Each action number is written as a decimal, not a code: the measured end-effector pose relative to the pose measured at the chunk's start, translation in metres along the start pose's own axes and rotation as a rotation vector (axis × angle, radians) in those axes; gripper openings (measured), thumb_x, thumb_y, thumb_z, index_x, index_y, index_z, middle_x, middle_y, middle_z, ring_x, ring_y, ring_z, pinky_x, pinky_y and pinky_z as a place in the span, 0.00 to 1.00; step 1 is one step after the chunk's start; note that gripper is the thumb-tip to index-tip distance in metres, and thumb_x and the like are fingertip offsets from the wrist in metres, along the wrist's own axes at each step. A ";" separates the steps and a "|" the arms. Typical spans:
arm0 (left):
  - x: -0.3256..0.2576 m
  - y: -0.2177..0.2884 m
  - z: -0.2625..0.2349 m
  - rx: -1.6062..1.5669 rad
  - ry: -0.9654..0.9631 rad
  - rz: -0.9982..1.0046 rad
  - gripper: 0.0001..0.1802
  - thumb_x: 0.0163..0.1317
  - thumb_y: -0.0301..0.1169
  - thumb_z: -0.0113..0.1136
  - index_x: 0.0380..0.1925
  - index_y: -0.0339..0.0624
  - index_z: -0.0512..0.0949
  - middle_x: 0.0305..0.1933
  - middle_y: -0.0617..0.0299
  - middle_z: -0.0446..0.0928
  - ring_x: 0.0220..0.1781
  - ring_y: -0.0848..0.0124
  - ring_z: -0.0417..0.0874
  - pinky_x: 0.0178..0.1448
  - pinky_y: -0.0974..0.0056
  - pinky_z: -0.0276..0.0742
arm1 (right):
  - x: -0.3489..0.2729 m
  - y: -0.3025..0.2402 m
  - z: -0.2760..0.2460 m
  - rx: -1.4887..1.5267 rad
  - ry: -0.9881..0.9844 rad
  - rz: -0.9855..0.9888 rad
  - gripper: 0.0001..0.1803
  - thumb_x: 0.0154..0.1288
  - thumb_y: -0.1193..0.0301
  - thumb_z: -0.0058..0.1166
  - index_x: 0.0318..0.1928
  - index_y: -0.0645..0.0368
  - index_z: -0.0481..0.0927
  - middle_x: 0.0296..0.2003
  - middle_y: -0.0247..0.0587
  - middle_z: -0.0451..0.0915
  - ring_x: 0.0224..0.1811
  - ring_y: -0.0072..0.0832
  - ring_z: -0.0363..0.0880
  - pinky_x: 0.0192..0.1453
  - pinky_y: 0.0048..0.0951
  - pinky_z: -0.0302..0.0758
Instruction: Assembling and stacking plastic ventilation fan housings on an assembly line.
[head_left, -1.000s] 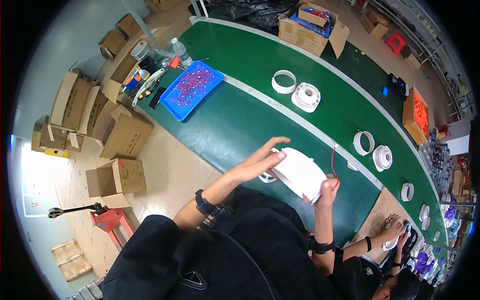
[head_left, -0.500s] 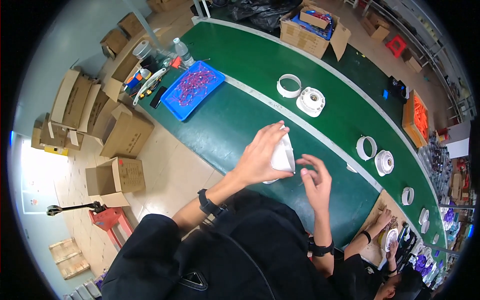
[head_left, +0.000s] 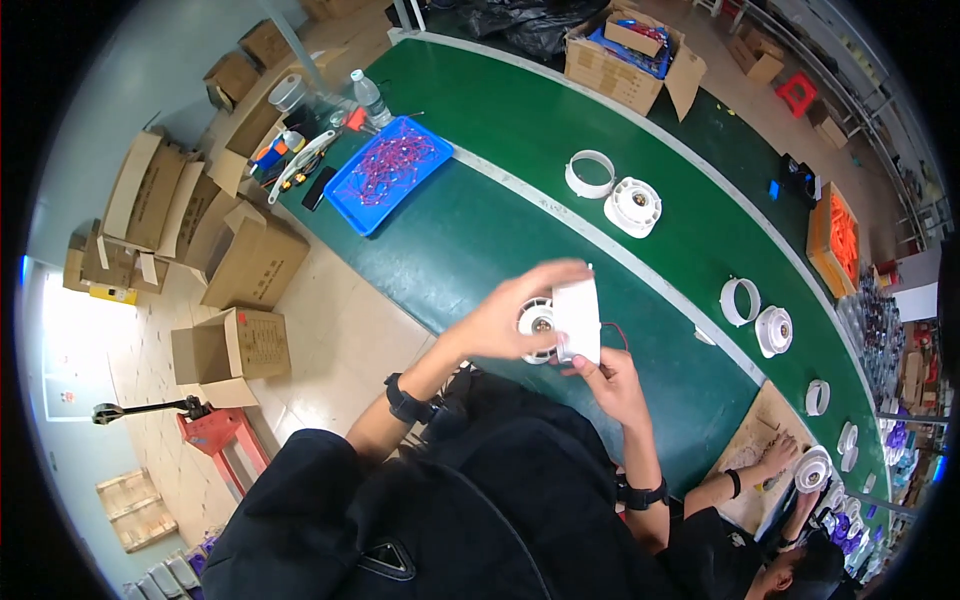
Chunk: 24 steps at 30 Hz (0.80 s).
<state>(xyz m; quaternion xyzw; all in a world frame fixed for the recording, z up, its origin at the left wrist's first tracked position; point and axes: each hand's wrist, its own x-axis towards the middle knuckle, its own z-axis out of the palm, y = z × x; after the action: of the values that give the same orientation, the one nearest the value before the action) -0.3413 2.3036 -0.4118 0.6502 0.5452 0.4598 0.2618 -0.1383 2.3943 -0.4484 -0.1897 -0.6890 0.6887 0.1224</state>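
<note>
Plastic shell [head_left: 577, 312] is gripped by the left hand [head_left: 505, 318]. The right hand [head_left: 618, 386] pinches its lower edge, seemingly for steadiness.

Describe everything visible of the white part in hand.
The white part looks like smooth, rigid plastic, with a plain side facing the camera. It appears tipped on edge above the green tabletop. The blurred left hand spans its left side; the right hand pinches its lower end. A red wire shows at its right; attachment is unclear.
</note>
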 end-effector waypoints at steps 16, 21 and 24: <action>-0.007 -0.035 0.010 -0.701 0.237 -0.438 0.17 0.73 0.35 0.45 0.52 0.40 0.78 0.41 0.64 0.80 0.45 0.77 0.78 0.50 0.69 0.75 | 0.000 0.001 -0.006 -0.272 -0.261 -0.260 0.10 0.64 0.72 0.54 0.42 0.62 0.85 0.39 0.47 0.84 0.42 0.40 0.83 0.48 0.36 0.75; -0.009 -0.043 0.012 -0.663 0.268 -0.449 0.16 0.72 0.38 0.47 0.51 0.40 0.76 0.41 0.64 0.79 0.44 0.76 0.78 0.49 0.69 0.75 | 0.004 0.010 -0.007 -0.126 -0.220 -0.260 0.12 0.66 0.68 0.55 0.42 0.65 0.81 0.36 0.48 0.83 0.38 0.40 0.83 0.46 0.37 0.77; -0.008 -0.038 0.013 -0.618 0.275 -0.683 0.18 0.71 0.43 0.48 0.49 0.40 0.73 0.37 0.64 0.78 0.40 0.77 0.78 0.44 0.70 0.75 | 0.005 0.025 -0.010 0.224 -0.064 -0.139 0.16 0.69 0.64 0.51 0.46 0.67 0.76 0.33 0.48 0.83 0.34 0.38 0.83 0.41 0.36 0.79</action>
<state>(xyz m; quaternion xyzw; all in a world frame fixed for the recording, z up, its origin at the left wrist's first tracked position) -0.3474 2.3086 -0.4522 0.2589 0.5951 0.5696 0.5044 -0.1362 2.4045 -0.4731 -0.1048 -0.6227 0.7569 0.1683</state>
